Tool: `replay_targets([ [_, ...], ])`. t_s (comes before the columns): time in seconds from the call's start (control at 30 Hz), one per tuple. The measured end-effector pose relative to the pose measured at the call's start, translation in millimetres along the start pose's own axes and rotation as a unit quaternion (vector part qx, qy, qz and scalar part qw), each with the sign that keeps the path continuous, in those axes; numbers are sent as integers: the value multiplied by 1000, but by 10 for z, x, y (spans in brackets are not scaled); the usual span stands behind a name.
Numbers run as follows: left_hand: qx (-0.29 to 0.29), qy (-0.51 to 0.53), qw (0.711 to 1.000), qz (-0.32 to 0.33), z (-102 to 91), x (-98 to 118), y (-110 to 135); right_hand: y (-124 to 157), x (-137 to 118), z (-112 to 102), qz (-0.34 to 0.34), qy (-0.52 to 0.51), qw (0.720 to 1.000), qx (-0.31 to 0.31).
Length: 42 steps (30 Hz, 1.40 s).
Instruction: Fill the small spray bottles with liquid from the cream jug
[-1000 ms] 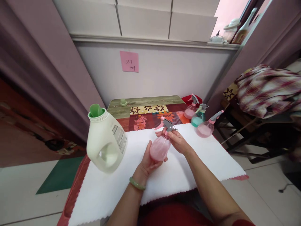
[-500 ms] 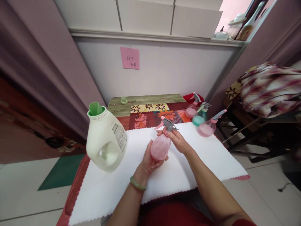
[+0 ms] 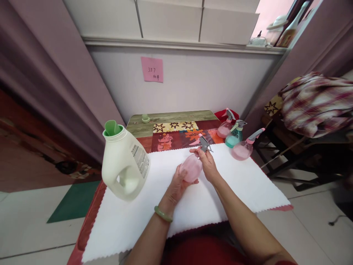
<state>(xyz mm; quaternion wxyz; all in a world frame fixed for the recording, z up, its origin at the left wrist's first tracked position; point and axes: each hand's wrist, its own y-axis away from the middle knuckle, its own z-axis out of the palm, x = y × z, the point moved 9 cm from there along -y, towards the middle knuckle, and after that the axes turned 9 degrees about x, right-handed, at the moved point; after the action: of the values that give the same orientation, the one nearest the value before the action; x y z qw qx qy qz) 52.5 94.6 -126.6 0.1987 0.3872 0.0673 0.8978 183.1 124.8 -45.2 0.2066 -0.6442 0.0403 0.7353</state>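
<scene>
A pink spray bottle (image 3: 192,169) is held above the white cloth, tilted with its top to the upper right. My left hand (image 3: 175,188) wraps round its round body from below and the left. At the neck, the fingers of my right hand (image 3: 209,165) close round the base of the grey spray head (image 3: 204,142) with its pink trigger. Those fingers hide the collar, so I cannot tell whether the head sits tight on the bottle. To the left stands a large pale detergent jug (image 3: 122,162), its mouth showing a green insert (image 3: 112,127).
Several other spray bottles stand at the right: a pink one (image 3: 242,151), a green one (image 3: 234,139) and another pink one (image 3: 224,129). A small green cap (image 3: 145,118) lies at the back left. White cloth (image 3: 132,224) covers the table's front; a wall rises behind.
Both hands have shifted the pink spray bottle slightly up and to the right. The spray head has moved further right, and the bottle leans more.
</scene>
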Motion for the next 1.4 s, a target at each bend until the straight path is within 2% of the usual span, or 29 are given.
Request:
replay_targets([
  [0.2, 59, -9, 992, 113, -100, 148, -43, 0, 7, 15, -16, 8, 1000, 21],
  [0.3, 66, -19, 988, 137, -106, 164, -54, 27, 8, 38, -21, 8, 999, 33],
  [0.37, 52, -15, 989, 138, -55, 173, -43, 57, -30, 79, -33, -5, 999, 19],
  [0.47, -1, 14, 994, 111, 78, 171, -20, 108, -140, 138, -74, -6, 997, -20],
  [0.53, -25, 34, 997, 62, 109, 115, -31, 131, -201, 150, -99, 7, 994, -41],
  [0.67, -31, -22, 997, -61, -15, -128, -108, 157, -303, 147, -141, 40, 987, -66],
  [0.77, -37, -45, 995, -81, -87, -193, -151, 182, -380, 179, -166, 78, 980, -81],
  [0.87, -31, -28, 998, -47, -64, -114, -135, 188, -412, 180, -173, 98, 977, -74],
  [0.97, -18, -14, 1000, 3, -16, 16, -72, 156, -353, 111, -158, 100, 982, -37],
  [1.1, -3, -2, 998, 69, -39, 138, -34, 103, -166, 1, -100, 80, 992, 16],
  [1.23, 27, -16, 994, 102, -120, 136, -81, 95, -9, -70, -44, 60, 995, 62],
  [1.3, 10, -26, 993, 111, -55, 139, -82, 104, 16, -47, -40, 35, 997, 53],
  [1.4, -59, -30, 991, 112, 161, 159, -28, 119, 5, 34, -53, -6, 999, 8],
])
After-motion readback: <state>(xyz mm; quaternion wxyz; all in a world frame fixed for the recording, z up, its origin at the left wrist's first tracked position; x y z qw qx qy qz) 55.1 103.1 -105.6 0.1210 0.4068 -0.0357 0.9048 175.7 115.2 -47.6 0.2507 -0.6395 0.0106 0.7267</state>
